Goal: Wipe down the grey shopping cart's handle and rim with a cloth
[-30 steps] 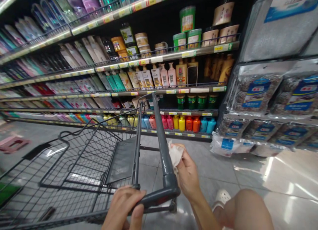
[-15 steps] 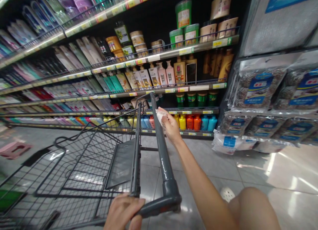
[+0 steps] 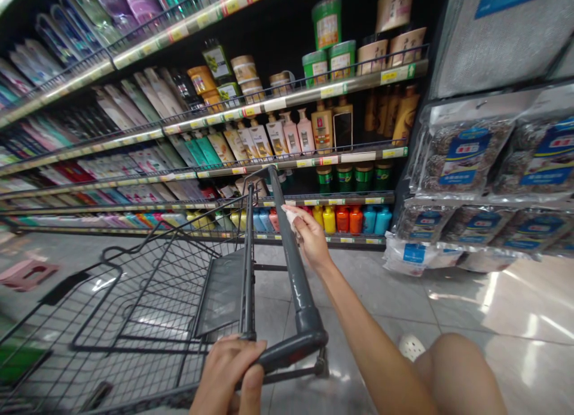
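handle [image 3: 290,253] of a shopping cart [image 3: 65,286] stretches away in front of the person, its long axis running from a near corner on the right to a far end slightly left. the right hand [image 3: 313,241] is nearer to this long bar, reaching forward along its right side; its thumb and bent fingers pinch a crumpled white tissue [image 3: 293,217], which appears to touch the bar beyond its middle, toward the far end. the left hand [image 3: 231,370] is at the near left, curled closed over the left end of the handle's short side piece [image 3: 289,356]; how its fingers sit underneath cannot be told. the bar's surface is dark grey, round and glossy, with a bright streak on the part nearer the person. the cart's wire basket spreads left, over a grey tiled floor [image 3: 385,289]. beyond stand shelves [image 3: 269,107] of bottles [image 3: 329,220], with hanging packets [image 3: 466,158] to the right and a pink stool [image 3: 29,274] at far left.
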A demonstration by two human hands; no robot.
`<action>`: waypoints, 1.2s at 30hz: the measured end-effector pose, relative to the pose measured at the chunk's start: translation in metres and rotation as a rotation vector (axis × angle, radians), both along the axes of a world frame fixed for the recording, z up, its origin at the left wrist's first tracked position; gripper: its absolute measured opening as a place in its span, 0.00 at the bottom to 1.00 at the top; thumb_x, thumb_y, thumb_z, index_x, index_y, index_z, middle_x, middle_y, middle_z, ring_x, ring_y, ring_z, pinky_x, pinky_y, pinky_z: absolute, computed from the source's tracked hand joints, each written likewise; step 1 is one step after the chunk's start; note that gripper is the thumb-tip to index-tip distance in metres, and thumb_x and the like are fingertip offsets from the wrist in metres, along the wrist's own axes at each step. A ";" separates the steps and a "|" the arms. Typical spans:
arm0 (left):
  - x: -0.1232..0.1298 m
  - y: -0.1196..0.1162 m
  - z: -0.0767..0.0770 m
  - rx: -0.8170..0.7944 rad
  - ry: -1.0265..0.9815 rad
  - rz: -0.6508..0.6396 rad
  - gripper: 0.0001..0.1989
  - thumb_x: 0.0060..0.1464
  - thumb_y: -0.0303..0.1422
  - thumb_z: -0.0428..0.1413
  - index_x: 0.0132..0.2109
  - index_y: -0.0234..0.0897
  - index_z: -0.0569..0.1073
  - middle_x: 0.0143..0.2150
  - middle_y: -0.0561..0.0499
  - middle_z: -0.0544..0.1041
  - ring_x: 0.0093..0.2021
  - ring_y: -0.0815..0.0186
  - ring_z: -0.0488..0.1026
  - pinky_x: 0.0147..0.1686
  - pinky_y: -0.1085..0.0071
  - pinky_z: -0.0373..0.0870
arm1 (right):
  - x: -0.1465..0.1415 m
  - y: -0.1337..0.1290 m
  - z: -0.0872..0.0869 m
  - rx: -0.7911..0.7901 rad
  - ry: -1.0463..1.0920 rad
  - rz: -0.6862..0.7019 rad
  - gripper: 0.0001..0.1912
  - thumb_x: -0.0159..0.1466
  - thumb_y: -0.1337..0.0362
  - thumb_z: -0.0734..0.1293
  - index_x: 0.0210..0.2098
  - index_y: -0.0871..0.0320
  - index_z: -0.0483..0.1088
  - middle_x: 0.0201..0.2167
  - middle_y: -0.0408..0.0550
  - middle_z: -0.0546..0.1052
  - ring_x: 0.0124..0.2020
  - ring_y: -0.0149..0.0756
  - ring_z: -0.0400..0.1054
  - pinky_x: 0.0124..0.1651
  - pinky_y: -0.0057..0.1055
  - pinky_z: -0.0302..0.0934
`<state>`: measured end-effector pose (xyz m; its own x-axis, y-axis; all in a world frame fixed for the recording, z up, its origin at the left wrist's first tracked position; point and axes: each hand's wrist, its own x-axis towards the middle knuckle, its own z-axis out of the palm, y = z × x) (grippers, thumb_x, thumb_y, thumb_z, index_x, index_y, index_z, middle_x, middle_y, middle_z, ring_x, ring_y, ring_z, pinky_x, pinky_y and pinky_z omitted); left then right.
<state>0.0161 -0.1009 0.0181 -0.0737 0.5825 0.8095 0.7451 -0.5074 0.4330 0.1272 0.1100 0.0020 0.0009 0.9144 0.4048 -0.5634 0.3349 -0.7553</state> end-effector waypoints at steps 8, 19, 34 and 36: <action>0.002 0.000 0.002 -0.018 -0.027 -0.029 0.10 0.53 0.25 0.54 0.41 0.38 0.76 0.30 0.52 0.75 0.32 0.67 0.72 0.40 0.63 0.68 | 0.022 -0.086 0.002 0.019 0.036 -0.008 0.13 0.65 0.58 0.62 0.47 0.49 0.74 0.54 0.46 0.73 0.59 0.39 0.61 0.64 0.41 0.49; 0.000 0.003 0.003 0.002 0.044 -0.031 0.10 0.53 0.22 0.53 0.41 0.37 0.75 0.31 0.52 0.73 0.34 0.68 0.71 0.40 0.67 0.68 | 0.076 -0.136 0.029 0.214 -0.202 0.111 0.11 0.66 0.62 0.61 0.42 0.50 0.75 0.39 0.48 0.77 0.49 0.42 0.68 0.54 0.44 0.60; 0.006 0.002 0.005 -0.051 0.005 0.021 0.08 0.54 0.26 0.54 0.40 0.39 0.76 0.31 0.52 0.74 0.34 0.67 0.71 0.38 0.68 0.70 | 0.036 -0.196 -0.014 -0.108 -0.071 -0.392 0.07 0.63 0.64 0.64 0.36 0.47 0.75 0.42 0.48 0.72 0.46 0.41 0.66 0.48 0.39 0.62; 0.006 0.002 0.004 -0.055 -0.007 0.025 0.09 0.53 0.26 0.55 0.40 0.39 0.76 0.31 0.52 0.74 0.34 0.67 0.71 0.38 0.68 0.70 | 0.028 -0.199 -0.018 -0.229 0.080 -0.333 0.03 0.61 0.62 0.67 0.32 0.49 0.74 0.41 0.47 0.71 0.42 0.38 0.67 0.43 0.34 0.64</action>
<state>0.0224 -0.0990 0.0222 -0.0947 0.6237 0.7759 0.7541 -0.4639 0.4649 0.1557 -0.0891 -0.0155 0.3348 0.9255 0.1772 -0.5128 0.3367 -0.7897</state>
